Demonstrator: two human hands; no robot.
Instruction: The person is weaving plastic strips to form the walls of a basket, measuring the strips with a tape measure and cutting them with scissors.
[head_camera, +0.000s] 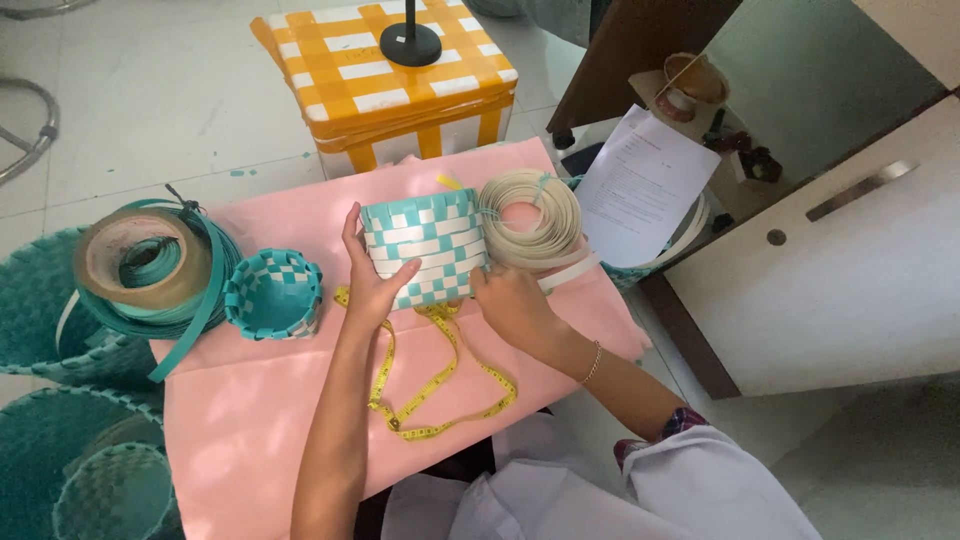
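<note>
Pink sheet (260, 430) on tiled floor bore a teal-and-white woven basket (425, 245), tipped on its side. Left hand (372, 275) clasped its left wall; right hand (512, 300), at its lower right corner, fingers curled, grip unclear. Cream strip coil (530, 220) right of basket; yellow tape measure (440, 385) below.

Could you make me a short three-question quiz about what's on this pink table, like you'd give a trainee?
1. True or false: the left hand grips the side of the teal-and-white woven basket.
2. What lies on the pink table below the basket? A) scissors B) yellow measuring tape C) a cup
3. Which sits nearer the right hand: the cream strip coil or the small teal basket?

Key: 1 true; 2 B; 3 the cream strip coil.
</note>
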